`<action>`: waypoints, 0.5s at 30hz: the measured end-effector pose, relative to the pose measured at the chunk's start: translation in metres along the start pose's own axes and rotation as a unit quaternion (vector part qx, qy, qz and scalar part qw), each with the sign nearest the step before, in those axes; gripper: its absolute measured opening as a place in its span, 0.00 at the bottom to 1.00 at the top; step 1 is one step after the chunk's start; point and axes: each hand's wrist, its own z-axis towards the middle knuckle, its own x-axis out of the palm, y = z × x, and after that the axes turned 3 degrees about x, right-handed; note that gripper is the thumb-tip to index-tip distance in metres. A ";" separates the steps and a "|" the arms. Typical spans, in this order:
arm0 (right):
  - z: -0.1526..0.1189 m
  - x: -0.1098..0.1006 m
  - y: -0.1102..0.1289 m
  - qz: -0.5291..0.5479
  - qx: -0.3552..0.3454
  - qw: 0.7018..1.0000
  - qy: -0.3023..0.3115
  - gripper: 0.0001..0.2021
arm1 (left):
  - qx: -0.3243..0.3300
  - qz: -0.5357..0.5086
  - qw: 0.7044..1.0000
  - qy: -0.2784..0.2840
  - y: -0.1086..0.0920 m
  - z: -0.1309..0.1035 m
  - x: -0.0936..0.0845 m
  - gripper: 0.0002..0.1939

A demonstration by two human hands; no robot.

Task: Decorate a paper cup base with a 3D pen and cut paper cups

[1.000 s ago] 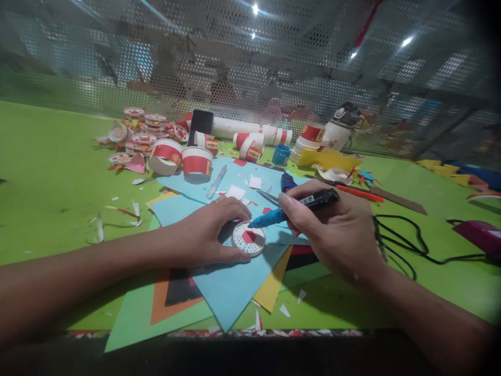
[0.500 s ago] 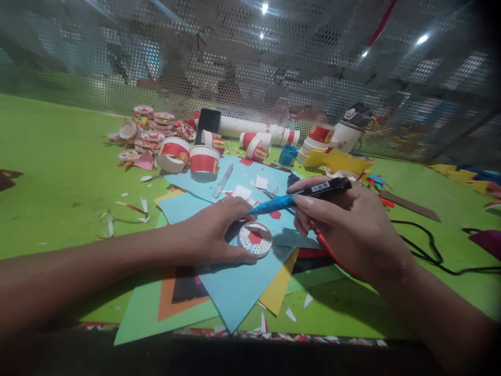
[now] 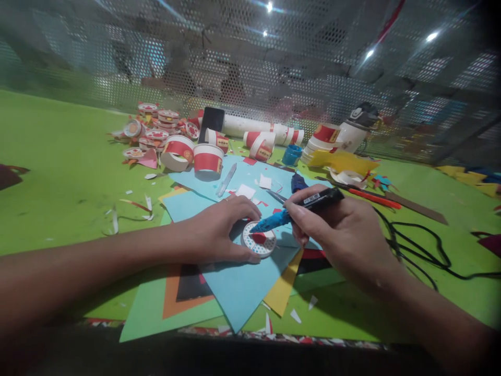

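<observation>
- Left hand (image 3: 207, 232): left of the disc (image 3: 259, 238), its grip spanning the rim in a light pinch, thumb at the near side and a finger at the far side.
- Right hand (image 3: 344, 230): right of the disc, its grip pinching a marker (image 3: 321, 200), whose blue front end slants to the disc's upper left; whether the tip touches or hovers cannot be told.
- Disc: patterned with blue dots and a red centre, lying on blue paper (image 3: 235, 308). With so light a hold at the rim, a firm push of the tip could turn or slide it, dragging a dot into a streak.
- Blue dots: closely spaced. If the ink is wet, the left thumb, near the dotted part, could smear them; a long press could merge neighbours.
- Red centre: beside the marker's slanting front. A small slip towards the right hand could put blue on the red.
- Grey blade (image 3: 276, 196): beyond the disc, close to the right hand's fingers; whether it is held cannot be told. Lowering the hand carelessly could bring skin against it or nudge it.
- Blue paper: overlapping other sheets beneath the disc. A forearm catching an edge could shift the stack, and the disc with it.
- White scraps (image 3: 265, 181): beyond the disc; one sliding beneath it could leave it rocking.
</observation>
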 end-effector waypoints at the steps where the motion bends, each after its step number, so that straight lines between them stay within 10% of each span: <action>1: 0.000 0.000 0.000 -0.006 -0.002 1.000 0.000 0.06 | -0.002 0.001 1.000 -0.001 -0.001 0.000 0.000 0.25; 15: -0.001 0.002 0.001 -0.028 -0.009 1.000 0.006 0.06 | 0.006 0.005 1.000 0.000 -0.003 -0.001 -0.001 0.23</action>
